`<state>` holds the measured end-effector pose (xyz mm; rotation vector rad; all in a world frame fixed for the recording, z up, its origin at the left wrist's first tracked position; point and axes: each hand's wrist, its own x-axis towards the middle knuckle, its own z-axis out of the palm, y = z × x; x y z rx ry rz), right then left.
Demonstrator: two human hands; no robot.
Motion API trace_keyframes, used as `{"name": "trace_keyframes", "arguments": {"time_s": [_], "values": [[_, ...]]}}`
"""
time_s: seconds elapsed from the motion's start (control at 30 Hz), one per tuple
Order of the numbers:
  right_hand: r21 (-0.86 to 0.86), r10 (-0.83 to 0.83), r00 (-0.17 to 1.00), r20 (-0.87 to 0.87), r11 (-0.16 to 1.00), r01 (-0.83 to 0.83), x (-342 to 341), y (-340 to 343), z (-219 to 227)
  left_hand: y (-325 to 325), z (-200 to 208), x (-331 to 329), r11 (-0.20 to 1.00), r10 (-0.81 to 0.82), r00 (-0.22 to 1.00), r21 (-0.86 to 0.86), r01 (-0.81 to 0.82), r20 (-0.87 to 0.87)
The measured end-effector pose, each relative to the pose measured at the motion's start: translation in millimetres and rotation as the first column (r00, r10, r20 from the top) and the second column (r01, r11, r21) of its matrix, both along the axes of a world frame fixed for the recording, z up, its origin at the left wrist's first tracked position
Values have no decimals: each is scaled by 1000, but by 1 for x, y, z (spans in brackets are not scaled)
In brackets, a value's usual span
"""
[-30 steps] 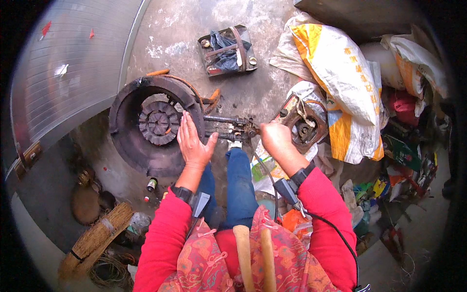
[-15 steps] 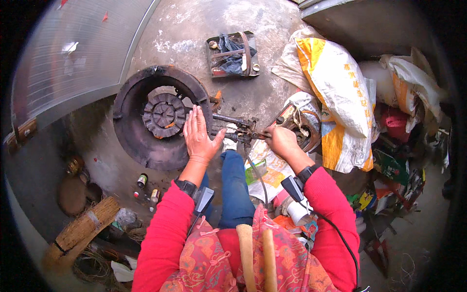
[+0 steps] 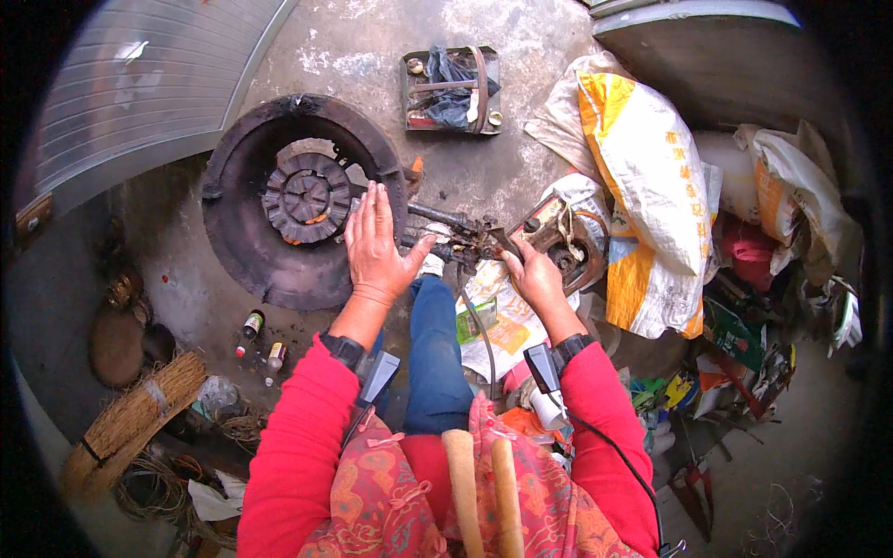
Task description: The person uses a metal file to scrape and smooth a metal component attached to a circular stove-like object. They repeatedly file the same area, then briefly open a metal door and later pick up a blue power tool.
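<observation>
A round, blackened gas burner stand (image 3: 223, 223) sits on the floor at left, with a grooved burner head (image 3: 307, 198) in its middle. A small orange glow shows at the head's lower edge. My left hand (image 3: 379, 249) is held flat, fingers stretched and thumb apart, over the stand's right rim; I cannot tell whether it touches. Dark pipes (image 3: 442, 217) run right from the stand to a burner valve (image 3: 487, 240). My right hand (image 3: 539, 284) has its thumb and fingers closed on the valve's right side. A hose (image 3: 476, 321) hangs down from the valve.
Beyond lies a metal box (image 3: 453, 90) holding black plastic. White and orange woven sacks (image 3: 656, 186) slump at right beside an oval metal piece (image 3: 581, 237). Small bottles (image 3: 253, 323) and a straw broom (image 3: 139, 409) lie at lower left. Mixed litter (image 3: 735, 363) spreads at lower right.
The view has shifted slightly. My right hand has turned a little at the valve, its thumb now further up. My left hand stays flat by the stand's rim.
</observation>
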<state>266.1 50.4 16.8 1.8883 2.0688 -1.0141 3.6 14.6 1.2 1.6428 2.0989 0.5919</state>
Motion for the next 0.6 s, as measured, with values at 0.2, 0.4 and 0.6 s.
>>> {"name": "trace_keyframes", "arguments": {"time_s": [0.2,0.4,0.6], "values": [[-128,50,978,202,992,-24,-11,8,-6,0,-2,0,1000,-2,1000,-8,2,2],[-181,56,981,187,983,-21,-18,-3,-6,0,1,1,1000,-12,1000,-22,11,-23],[-234,163,965,203,966,-114,-14,10,-4,0,1,0,1000,-21,998,-19,20,-59]]}}
